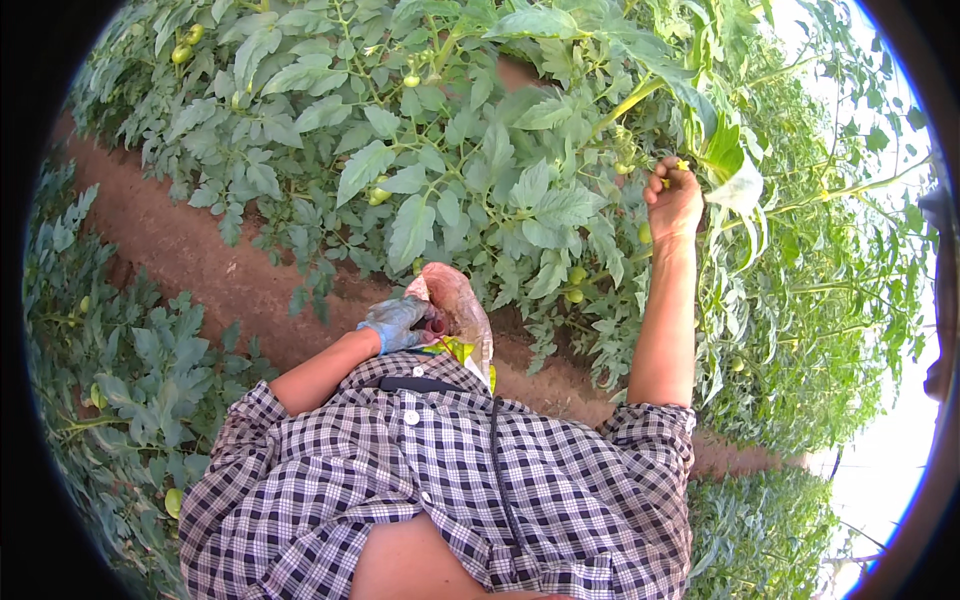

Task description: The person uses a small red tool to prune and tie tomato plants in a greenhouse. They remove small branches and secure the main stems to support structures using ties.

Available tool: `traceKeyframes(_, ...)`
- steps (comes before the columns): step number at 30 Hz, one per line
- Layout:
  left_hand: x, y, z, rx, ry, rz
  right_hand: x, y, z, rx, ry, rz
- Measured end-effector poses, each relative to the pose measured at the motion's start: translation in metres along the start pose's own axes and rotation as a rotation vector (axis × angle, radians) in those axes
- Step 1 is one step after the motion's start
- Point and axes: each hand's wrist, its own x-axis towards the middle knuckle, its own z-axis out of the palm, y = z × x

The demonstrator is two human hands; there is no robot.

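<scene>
My left hand (pixel 399 322), in a blue glove, is closed on a small reddish cup-like thing (pixel 436 324) at the open mouth of a stained plastic bag (pixel 466 304) in front of my waist. What the bag holds cannot be made out. My bare right hand (pixel 672 191) is raised among the tomato plants, its fingers curled at a cluster of yellow tomato flowers (pixel 682 165). Whether the fingers pinch the flower stem is not clear. Small green tomatoes (pixel 622 168) hang just left of this hand, and a pale, curled leaf (pixel 739 187) is to its right.
Dense tomato plants (pixel 450 172) with green tomatoes (pixel 379 195) stand before me. A thick stem (pixel 626 105) slants above my right hand. A bare soil path (pixel 195 247) runs between the rows, and more tomato plants (pixel 150 375) grow at the lower left.
</scene>
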Motion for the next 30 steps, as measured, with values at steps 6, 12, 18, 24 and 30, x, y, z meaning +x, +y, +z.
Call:
traceKeyframes(6, 0.000, 0.002, -0.002, -0.027, -0.031, 0.001, 0.001, 0.014, 0.012, -0.754, -0.010, -0.551)
traceKeyframes(12, -0.002, 0.007, -0.008, 0.031, -0.049, -0.025, 0.003, 0.028, 0.007, -1.302, 0.168, -0.873)
traceKeyframes(18, -0.003, 0.002, -0.002, 0.021, -0.022, -0.021, -0.005, 0.011, 0.009, -1.501, 0.195, -0.978)
traceKeyframes(24, -0.003, 0.007, -0.008, 0.008, -0.028, -0.021, -0.004, -0.005, -0.008, -1.191, 0.112, -0.685)
traceKeyframes(30, -0.009, 0.005, -0.004, -0.032, 0.047, 0.046, -0.111, -0.012, 0.016, -0.449, -0.016, -0.394)
